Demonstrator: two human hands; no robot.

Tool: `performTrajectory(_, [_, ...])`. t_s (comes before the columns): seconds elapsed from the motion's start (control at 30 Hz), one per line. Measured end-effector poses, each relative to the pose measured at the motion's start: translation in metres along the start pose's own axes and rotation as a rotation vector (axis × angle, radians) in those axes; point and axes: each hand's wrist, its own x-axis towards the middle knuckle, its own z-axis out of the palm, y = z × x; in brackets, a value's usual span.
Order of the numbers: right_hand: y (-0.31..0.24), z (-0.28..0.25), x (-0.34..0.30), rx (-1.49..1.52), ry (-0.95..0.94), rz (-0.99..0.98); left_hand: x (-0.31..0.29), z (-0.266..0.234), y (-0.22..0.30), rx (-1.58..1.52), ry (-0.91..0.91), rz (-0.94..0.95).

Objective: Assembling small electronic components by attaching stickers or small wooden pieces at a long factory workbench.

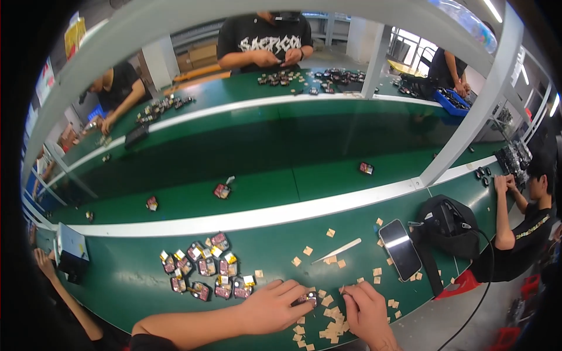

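My left hand (274, 305) closes round a small black electronic module (309, 299) on the green table (134, 281), its fingers over the module's left side. To the right, my right hand (366, 309) has thumb and forefinger pinched together; what sits between them is too small to make out. Between and below the hands lies a loose heap of small tan square pieces (333, 329). Left of my left hand, several similar modules (206, 267) with reddish circuit boards and silver-and-yellow parts stand in a cluster. White tweezers (342, 250) lie beyond my hands.
A smartphone (400, 250) and a black bag (448, 227) lie at the right. Behind the white rail (246, 220) runs a green belt carrying spaced modules (222, 191). A grey metal frame (468, 123) rises there. A blue-grey box (72, 253) stands left. Co-workers sit around.
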Motion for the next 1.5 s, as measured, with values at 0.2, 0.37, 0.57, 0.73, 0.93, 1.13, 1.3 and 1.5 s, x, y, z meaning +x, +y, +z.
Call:
performTrajectory(0.2, [0.005, -0.013, -0.007, -0.093, 0.012, -0.06, 0.034, -0.043, -0.025, 0.085, 0.13, -0.106])
performTrajectory(0.37, [0.012, -0.011, -0.01, -0.154, -0.016, -0.073, 0.088, -0.052, -0.121, 0.322, 0.184, -0.401])
performTrajectory(0.57, [0.012, -0.011, -0.013, -0.065, -0.009, -0.026, 0.073, -0.055, -0.182, 0.44, 0.205, -0.504])
performTrajectory(0.73, [0.01, -0.012, -0.013, -0.027, -0.028, 0.051, 0.032, -0.075, -0.191, 0.253, 0.142, -0.702])
performTrajectory(0.93, [0.014, -0.007, -0.011, -0.01, 0.047, -0.025, 0.025, -0.078, -0.196, 0.171, 0.204, -0.689])
performTrajectory(1.13, [0.017, -0.003, -0.013, 0.025, 0.165, -0.124, 0.05, -0.072, -0.095, 0.032, 0.118, -0.459])
performTrajectory(1.3, [0.013, -0.008, -0.018, 0.102, 0.065, -0.111, 0.045, -0.012, 0.006, -0.176, -0.17, -0.204])
performTrajectory(1.5, [-0.024, -0.02, -0.008, -0.183, -0.222, -0.051, 0.023, -0.005, 0.009, -0.243, -0.095, -0.187])
